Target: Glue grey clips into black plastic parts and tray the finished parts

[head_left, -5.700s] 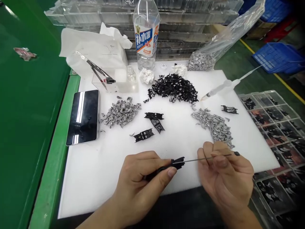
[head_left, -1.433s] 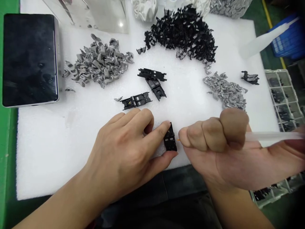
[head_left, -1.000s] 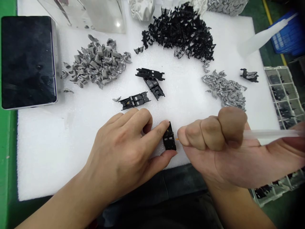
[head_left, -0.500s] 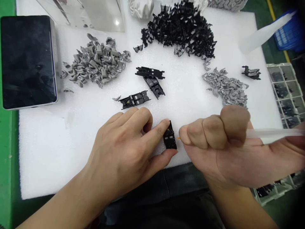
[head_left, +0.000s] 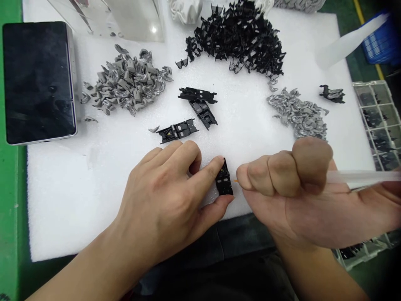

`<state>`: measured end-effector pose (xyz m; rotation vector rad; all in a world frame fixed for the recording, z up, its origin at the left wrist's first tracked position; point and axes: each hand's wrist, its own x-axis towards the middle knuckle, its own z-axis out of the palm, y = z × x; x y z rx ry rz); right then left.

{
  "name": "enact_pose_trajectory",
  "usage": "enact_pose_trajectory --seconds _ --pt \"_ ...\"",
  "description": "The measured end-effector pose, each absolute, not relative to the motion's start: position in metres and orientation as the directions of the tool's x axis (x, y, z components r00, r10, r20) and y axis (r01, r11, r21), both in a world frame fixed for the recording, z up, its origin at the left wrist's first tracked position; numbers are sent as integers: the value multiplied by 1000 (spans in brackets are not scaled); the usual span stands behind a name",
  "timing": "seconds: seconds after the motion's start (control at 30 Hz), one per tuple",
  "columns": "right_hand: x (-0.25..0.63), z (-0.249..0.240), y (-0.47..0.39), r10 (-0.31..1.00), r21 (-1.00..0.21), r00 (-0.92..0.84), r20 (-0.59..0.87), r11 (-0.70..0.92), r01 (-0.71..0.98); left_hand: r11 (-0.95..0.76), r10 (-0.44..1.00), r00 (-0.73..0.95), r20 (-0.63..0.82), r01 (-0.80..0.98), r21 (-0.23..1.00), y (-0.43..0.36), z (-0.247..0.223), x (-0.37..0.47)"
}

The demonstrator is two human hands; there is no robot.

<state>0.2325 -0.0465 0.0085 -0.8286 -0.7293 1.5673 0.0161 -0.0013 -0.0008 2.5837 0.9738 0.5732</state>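
Head view: left hand (head_left: 163,200) pinches black clip (head_left: 224,182); right hand (head_left: 300,188) fists syringe (head_left: 360,177) (compartment tray (head_left: 377,121) holds black parts).

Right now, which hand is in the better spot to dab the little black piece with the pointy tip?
The right hand, probably. It grips the clear syringe, and its orange tip sits just beside the black part. The left hand is busy pinching that part between finger and thumb.

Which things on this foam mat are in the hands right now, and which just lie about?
In hand:
- left hand pinches a black clip part
- right hand grips a clear syringe, tip at that part

Lying about:
- black parts pile
- grey pieces pile
- second grey pile
- three loose black frames
- phone
- compartment tray
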Motion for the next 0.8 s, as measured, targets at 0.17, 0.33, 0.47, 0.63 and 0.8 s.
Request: enact_pose_trajectory --seconds 0.17,0.33,0.47,0.63,0.8 --pt "228 11 -48 991 -840 8 -135 -110 -532 -691 704 671 233 569 446 -3 1 18" --pt "225 15 -50 987 -844 17 -160 -128 -520 -682 710 671 215 576 451 -3 2 19" --pt "232 12 -51 989 -826 -69 -129 -146 -544 -686 705 675 215 575 446 -3 2 18" --pt "244 3 -53 982 -762 -28 -189 -165 -626 -691 704 670 235 572 441 -3 1 17" --pt "236 -5 -45 965 -669 110 -236 -79 -739 -684 709 667 231 569 457 -3 2 18"
